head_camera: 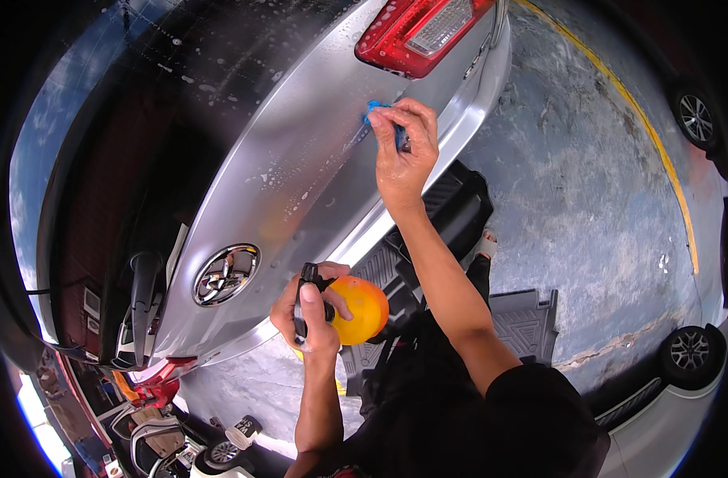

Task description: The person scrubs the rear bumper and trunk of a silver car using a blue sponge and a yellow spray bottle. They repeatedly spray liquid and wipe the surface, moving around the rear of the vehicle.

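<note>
The silver tailgate of a car (316, 161) lies before me, with foam and water drops on its paint and dark rear window. My right hand (407, 146) pinches a small blue piece (376, 110), its material unclear, against the panel just below the red tail light (426, 33). Nearer the tailgate's middle, my left hand (316, 313) grips the black trigger head (310, 293) of a yellow-orange spray bottle (364, 310). The chrome Toyota emblem (227, 275) is left of that hand. The fingers partly hide both the blue piece and the trigger.
Black ribbed floor mats (522, 322) lie on the grey concrete floor (579, 197) below the bumper (453, 134). A yellow line (650, 128) curves across the floor. Other cars stand at the right and lower left, near a small bucket (244, 431). A wiper arm (141, 310) sits on the rear window.
</note>
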`<move>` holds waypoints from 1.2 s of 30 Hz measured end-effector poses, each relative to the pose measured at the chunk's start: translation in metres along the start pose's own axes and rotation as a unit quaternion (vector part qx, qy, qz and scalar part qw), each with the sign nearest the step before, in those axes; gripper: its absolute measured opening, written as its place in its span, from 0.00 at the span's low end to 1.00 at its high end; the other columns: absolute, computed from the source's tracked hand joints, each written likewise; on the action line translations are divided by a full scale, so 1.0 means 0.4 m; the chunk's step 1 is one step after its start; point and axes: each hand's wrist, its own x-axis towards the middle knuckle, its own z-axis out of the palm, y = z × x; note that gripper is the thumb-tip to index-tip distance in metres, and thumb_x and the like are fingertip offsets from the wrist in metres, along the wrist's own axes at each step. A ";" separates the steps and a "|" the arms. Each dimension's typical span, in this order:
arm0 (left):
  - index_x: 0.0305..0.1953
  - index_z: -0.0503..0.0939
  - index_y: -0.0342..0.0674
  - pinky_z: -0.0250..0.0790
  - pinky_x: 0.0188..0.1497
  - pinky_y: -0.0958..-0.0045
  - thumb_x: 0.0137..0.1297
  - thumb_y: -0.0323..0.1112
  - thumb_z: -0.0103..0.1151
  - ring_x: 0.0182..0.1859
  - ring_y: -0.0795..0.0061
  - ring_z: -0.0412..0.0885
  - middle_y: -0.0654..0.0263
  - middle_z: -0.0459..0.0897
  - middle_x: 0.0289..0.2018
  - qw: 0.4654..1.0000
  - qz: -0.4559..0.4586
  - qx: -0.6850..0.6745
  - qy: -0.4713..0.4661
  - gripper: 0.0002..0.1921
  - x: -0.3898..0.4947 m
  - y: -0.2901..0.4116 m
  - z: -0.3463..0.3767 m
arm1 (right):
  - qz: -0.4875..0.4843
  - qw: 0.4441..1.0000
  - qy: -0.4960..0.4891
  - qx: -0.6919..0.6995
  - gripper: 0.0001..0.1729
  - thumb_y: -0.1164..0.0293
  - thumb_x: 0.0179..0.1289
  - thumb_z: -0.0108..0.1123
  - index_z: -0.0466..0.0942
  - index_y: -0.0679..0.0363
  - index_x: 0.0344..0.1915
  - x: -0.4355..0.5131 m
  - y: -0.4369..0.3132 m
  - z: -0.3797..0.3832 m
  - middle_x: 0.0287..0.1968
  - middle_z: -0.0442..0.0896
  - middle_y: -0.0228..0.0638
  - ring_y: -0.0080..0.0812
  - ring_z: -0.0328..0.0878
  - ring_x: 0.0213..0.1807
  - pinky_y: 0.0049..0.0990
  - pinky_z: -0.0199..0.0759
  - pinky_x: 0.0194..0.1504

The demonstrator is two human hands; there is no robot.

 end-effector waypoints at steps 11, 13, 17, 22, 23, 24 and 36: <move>0.35 0.83 0.24 0.66 0.24 0.74 0.84 0.44 0.53 0.17 0.79 0.78 0.55 0.89 0.30 0.995 -0.072 0.058 0.028 0.25 0.056 0.024 0.063 | -0.038 0.986 -0.154 0.058 0.07 0.76 0.70 0.76 0.86 0.64 0.44 -0.093 -0.044 -0.011 0.51 0.80 0.38 0.30 0.81 0.47 0.30 0.81 0.48; 0.34 0.83 0.24 0.65 0.23 0.74 0.84 0.44 0.53 0.17 0.78 0.78 0.56 0.89 0.30 0.996 -0.025 0.060 0.063 0.26 0.059 0.025 0.070 | -0.004 0.995 -0.091 0.047 0.08 0.76 0.68 0.77 0.86 0.63 0.43 -0.058 -0.018 -0.011 0.49 0.82 0.38 0.31 0.82 0.47 0.29 0.80 0.48; 0.34 0.84 0.24 0.65 0.23 0.75 0.85 0.45 0.53 0.17 0.77 0.79 0.55 0.90 0.31 0.996 -0.029 0.064 0.057 0.26 0.062 0.037 0.058 | 0.059 0.996 -0.044 0.044 0.10 0.74 0.64 0.81 0.87 0.62 0.41 -0.025 -0.017 -0.006 0.47 0.82 0.37 0.31 0.81 0.47 0.29 0.78 0.49; 0.36 0.84 0.25 0.68 0.27 0.75 0.84 0.45 0.52 0.17 0.78 0.79 0.53 0.91 0.34 0.995 -0.054 0.076 0.037 0.26 0.051 0.034 0.033 | 0.041 0.997 -0.063 0.019 0.11 0.69 0.68 0.79 0.86 0.62 0.42 -0.033 -0.008 -0.007 0.49 0.78 0.35 0.27 0.78 0.46 0.29 0.77 0.49; 0.36 0.84 0.25 0.69 0.27 0.75 0.84 0.45 0.52 0.17 0.78 0.79 0.52 0.92 0.35 0.995 -0.045 0.083 0.040 0.26 0.049 0.037 0.030 | 0.078 0.997 0.001 0.009 0.11 0.69 0.68 0.79 0.86 0.62 0.42 0.010 0.016 -0.002 0.49 0.78 0.35 0.28 0.78 0.46 0.29 0.77 0.49; 0.37 0.84 0.25 0.69 0.27 0.75 0.84 0.45 0.52 0.17 0.78 0.79 0.52 0.92 0.35 0.996 -0.030 0.075 0.044 0.25 0.051 0.042 0.032 | 0.162 0.985 0.029 0.041 0.12 0.69 0.68 0.79 0.85 0.62 0.42 0.054 0.032 0.000 0.49 0.78 0.36 0.29 0.78 0.48 0.28 0.75 0.52; 0.39 0.83 0.25 0.72 0.29 0.76 0.86 0.48 0.49 0.16 0.76 0.79 0.47 0.92 0.36 0.997 0.020 0.071 0.039 0.27 0.056 0.044 0.039 | -0.012 0.992 -0.120 0.029 0.11 0.70 0.68 0.79 0.84 0.63 0.39 -0.022 -0.039 -0.009 0.46 0.80 0.35 0.30 0.79 0.44 0.30 0.75 0.50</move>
